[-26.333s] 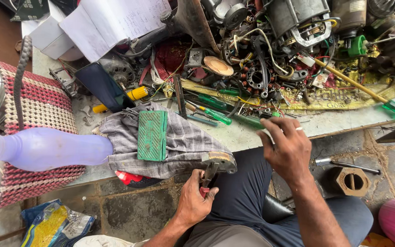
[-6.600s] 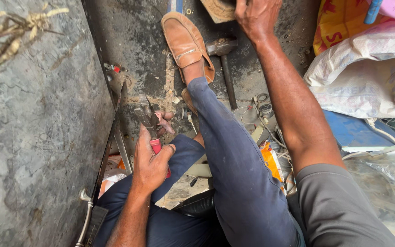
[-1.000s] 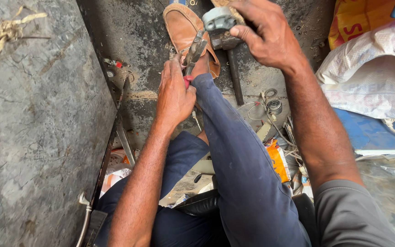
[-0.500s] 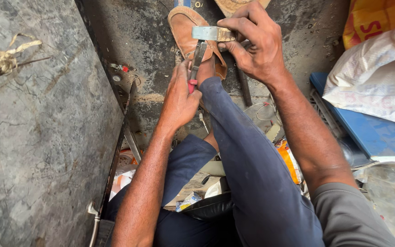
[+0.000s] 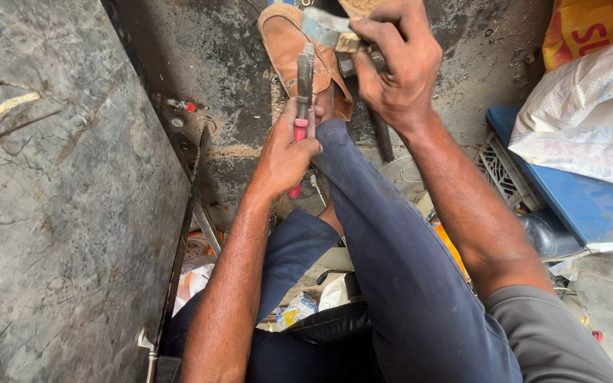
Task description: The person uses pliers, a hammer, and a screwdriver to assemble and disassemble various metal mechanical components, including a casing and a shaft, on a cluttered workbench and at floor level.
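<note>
While you sit with your right leg [image 5: 391, 241] stretched out over the floor [image 5: 214, 57], your left hand [image 5: 285, 152] is wrapped tight around the red handles of the pliers [image 5: 304, 92]. Its knuckles lie against the trouser leg just below the knee. The pliers point away from you, their grey nose reaching up beside the brown shoe [image 5: 294, 53] and ending just under the metal part [image 5: 324, 27].

Your right hand [image 5: 395, 67] is curled firmly around that part, a grey, flat-edged piece that sticks out to the left of your thumb. You hold it above the shoe, near the top edge of the view. Whether the pliers' nose actually bites the part cannot be told; the two sit very close.

On your left stands a grey stone slab [image 5: 58, 213], with a dark metal bar [image 5: 186, 213] leaning along its edge. On your right a blue box [image 5: 583, 206] lies on the floor, with a white sack [image 5: 590, 113] on top of it. Scraps and small packets lie under your knees [image 5: 292, 312].
</note>
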